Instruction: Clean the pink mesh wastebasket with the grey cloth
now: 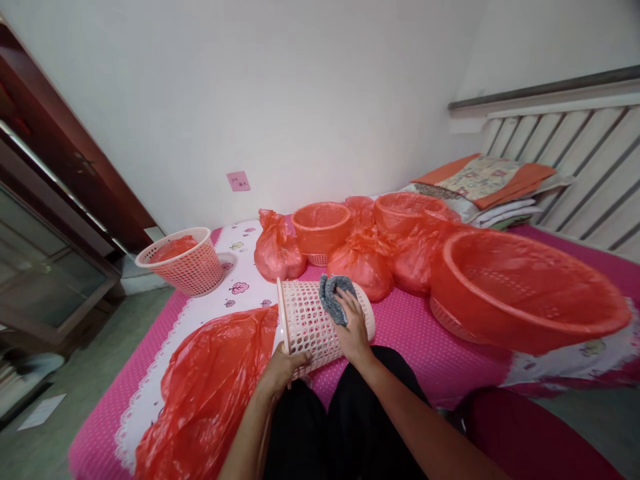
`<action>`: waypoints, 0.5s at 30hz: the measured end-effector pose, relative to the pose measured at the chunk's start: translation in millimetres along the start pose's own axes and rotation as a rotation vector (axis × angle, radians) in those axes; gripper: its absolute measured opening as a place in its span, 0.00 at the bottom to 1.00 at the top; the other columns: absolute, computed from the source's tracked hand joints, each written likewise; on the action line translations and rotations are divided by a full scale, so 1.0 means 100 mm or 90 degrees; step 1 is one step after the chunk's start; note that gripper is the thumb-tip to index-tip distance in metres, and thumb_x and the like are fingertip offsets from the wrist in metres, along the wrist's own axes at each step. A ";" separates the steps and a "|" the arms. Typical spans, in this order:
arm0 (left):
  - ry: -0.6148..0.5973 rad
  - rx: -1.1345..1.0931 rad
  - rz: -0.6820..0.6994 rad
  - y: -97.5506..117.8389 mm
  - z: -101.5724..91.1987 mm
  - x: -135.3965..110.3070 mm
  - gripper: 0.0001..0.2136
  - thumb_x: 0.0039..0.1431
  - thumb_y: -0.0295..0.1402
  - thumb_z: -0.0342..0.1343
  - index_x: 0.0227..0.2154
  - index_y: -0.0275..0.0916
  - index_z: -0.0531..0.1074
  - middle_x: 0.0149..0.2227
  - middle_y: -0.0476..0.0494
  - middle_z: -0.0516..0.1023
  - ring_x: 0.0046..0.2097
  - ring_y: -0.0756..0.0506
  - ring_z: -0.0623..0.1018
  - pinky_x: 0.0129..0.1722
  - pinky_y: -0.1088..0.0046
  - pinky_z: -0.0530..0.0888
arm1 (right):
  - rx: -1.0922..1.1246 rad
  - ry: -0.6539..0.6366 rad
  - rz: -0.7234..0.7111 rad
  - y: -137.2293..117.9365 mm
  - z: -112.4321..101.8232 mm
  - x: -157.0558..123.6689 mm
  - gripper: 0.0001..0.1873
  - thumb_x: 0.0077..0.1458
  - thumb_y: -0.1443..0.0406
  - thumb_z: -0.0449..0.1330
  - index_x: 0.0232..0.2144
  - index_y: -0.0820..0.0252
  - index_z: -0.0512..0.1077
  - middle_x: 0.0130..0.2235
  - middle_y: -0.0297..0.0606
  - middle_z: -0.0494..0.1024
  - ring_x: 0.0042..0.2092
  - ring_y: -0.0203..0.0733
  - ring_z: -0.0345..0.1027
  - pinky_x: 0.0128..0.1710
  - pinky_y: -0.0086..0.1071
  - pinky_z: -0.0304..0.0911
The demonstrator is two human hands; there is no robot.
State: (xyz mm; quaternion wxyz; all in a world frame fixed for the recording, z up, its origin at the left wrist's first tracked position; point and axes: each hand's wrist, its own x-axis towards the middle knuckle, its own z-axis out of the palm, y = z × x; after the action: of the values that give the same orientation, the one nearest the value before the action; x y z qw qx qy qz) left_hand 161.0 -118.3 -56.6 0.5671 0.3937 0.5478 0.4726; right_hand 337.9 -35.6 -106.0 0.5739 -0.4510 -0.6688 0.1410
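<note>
A pale pink perforated plastic basket [307, 317] lies on its side in front of my knees, its rim to the left. My left hand [283, 370] grips it near the rim, thumb over the outside. With my right hand [351, 327] I press a grey cloth [333, 300] against the basket's upper side; the fingers lie on the cloth and the basket's base end is to their right. A loose red plastic bag [215, 380] is spread on the bed just left of the basket.
Knotted red bags [280, 250] and red-lined baskets [323, 223] stand along the wall. A large red-lined basket [450, 293] is on the right, and another pink basket [197, 270] stands at the left edge of the bed [115, 407]. Folded cloths [493, 177] are piled at back right.
</note>
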 end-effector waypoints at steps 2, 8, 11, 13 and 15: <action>-0.003 -0.003 0.002 -0.01 0.00 0.00 0.13 0.37 0.32 0.73 0.29 0.38 0.79 0.21 0.47 0.78 0.30 0.43 0.79 0.29 0.70 0.76 | 0.001 -0.006 -0.004 -0.02 0.01 0.00 0.30 0.56 0.72 0.56 0.61 0.50 0.71 0.65 0.39 0.71 0.69 0.53 0.57 0.71 0.57 0.53; -0.005 0.005 0.004 -0.02 -0.01 -0.01 0.13 0.37 0.32 0.73 0.30 0.38 0.80 0.22 0.46 0.79 0.32 0.40 0.80 0.33 0.66 0.77 | -0.001 -0.022 0.011 -0.12 0.02 0.00 0.28 0.58 0.71 0.57 0.60 0.52 0.72 0.65 0.40 0.71 0.69 0.54 0.56 0.70 0.56 0.53; -0.005 0.019 0.001 -0.01 -0.02 -0.01 0.15 0.37 0.35 0.73 0.31 0.39 0.81 0.23 0.46 0.80 0.30 0.41 0.79 0.33 0.65 0.78 | -0.005 -0.034 0.004 -0.20 0.05 0.00 0.29 0.56 0.72 0.57 0.60 0.50 0.72 0.65 0.39 0.71 0.69 0.54 0.56 0.70 0.55 0.53; -0.003 0.022 -0.001 -0.02 -0.02 -0.01 0.15 0.37 0.36 0.73 0.32 0.39 0.81 0.23 0.46 0.81 0.27 0.43 0.77 0.33 0.66 0.78 | -0.012 -0.046 -0.001 -0.25 0.06 0.00 0.31 0.55 0.73 0.56 0.60 0.51 0.71 0.66 0.38 0.70 0.69 0.55 0.56 0.70 0.55 0.52; -0.002 0.018 -0.001 -0.02 -0.02 -0.01 0.16 0.37 0.35 0.73 0.32 0.38 0.81 0.25 0.47 0.82 0.24 0.46 0.75 0.33 0.66 0.78 | -0.021 -0.065 -0.011 -0.31 0.07 -0.01 0.31 0.54 0.73 0.56 0.60 0.54 0.71 0.67 0.39 0.69 0.69 0.55 0.55 0.71 0.54 0.52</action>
State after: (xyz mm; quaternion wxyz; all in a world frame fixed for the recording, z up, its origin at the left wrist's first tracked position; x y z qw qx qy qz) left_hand 159.7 -120.0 -58.6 0.5627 0.4020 0.5538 0.4638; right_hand 318.1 -50.7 -86.8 0.5325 -0.4471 -0.7033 0.1478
